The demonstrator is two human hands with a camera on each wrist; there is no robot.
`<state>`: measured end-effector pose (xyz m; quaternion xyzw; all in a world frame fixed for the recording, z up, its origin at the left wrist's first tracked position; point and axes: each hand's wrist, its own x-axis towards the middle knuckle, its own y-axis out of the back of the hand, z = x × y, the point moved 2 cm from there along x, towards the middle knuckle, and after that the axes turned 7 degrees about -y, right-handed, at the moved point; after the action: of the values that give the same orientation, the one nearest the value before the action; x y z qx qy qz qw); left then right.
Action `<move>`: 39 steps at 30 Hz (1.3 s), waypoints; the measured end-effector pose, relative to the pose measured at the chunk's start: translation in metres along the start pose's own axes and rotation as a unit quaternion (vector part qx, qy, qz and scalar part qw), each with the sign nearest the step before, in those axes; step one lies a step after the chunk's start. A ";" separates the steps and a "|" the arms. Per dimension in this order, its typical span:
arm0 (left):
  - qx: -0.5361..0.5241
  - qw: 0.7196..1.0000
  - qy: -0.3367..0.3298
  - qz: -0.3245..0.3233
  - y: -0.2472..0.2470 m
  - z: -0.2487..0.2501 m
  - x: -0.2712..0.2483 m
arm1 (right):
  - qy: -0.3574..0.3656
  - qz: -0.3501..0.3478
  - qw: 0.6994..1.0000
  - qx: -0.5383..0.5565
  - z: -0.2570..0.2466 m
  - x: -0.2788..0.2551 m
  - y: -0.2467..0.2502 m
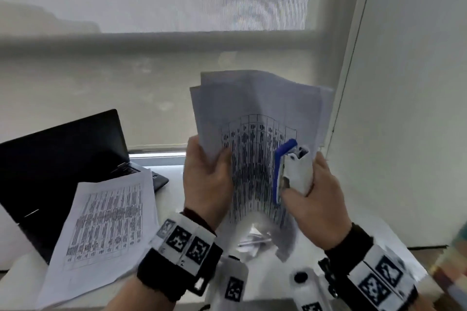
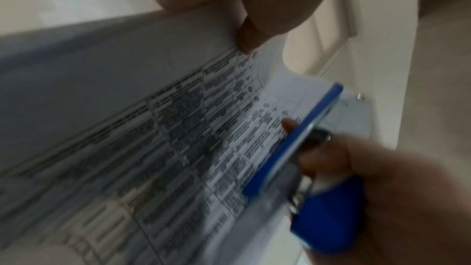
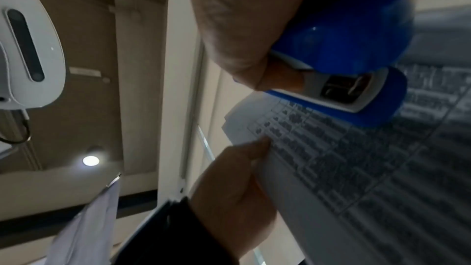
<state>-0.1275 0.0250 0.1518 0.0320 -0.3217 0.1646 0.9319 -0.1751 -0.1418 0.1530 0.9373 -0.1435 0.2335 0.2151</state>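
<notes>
A sheaf of printed sheets (image 1: pixel 255 134) with a dark table of text is held upright above the desk, bowed in the middle. My left hand (image 1: pixel 206 182) grips its left edge, thumb on the front. My right hand (image 1: pixel 316 199) holds a blue and white stapler (image 1: pixel 286 171) at the right edge of the sheets, fingers curled round its white body. The left wrist view shows the stapler (image 2: pixel 293 140) lying across the printed sheets (image 2: pixel 178 132). From the right wrist the stapler (image 3: pixel 351 80) shows close above the sheets (image 3: pixel 356 168), with the left hand (image 3: pixel 237 188) pinching them.
An open black laptop (image 1: pixel 63 159) stands at the left of the white desk (image 1: pixel 171 194). Another printed sheet (image 1: pixel 103 232) lies in front of it. Small clear items (image 1: pixel 252 240) lie below the held sheets. A window and wall are straight ahead.
</notes>
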 end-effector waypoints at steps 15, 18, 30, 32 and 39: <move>-0.019 0.999 0.023 -0.041 0.018 -0.013 -0.018 | -0.038 -0.010 0.996 0.078 0.025 -0.016 -0.002; -0.019 0.999 -0.010 -0.026 0.021 -0.012 -0.017 | -0.042 0.014 0.995 0.092 0.026 -0.019 0.003; 0.137 0.971 -0.180 -0.075 0.027 0.012 -0.007 | -0.023 0.050 0.997 0.052 0.003 -0.012 0.018; 0.145 0.973 -0.170 -0.062 0.029 0.013 -0.003 | -0.034 0.048 0.997 0.054 0.001 -0.010 0.019; 0.068 0.987 -0.127 -0.073 0.030 0.006 -0.005 | -0.097 0.014 0.991 0.092 0.006 -0.002 0.021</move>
<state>-0.1448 0.0506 0.1520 0.1392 -0.4225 0.1122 0.8886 -0.1825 -0.1622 0.1542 0.9692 -0.1547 0.1570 0.1095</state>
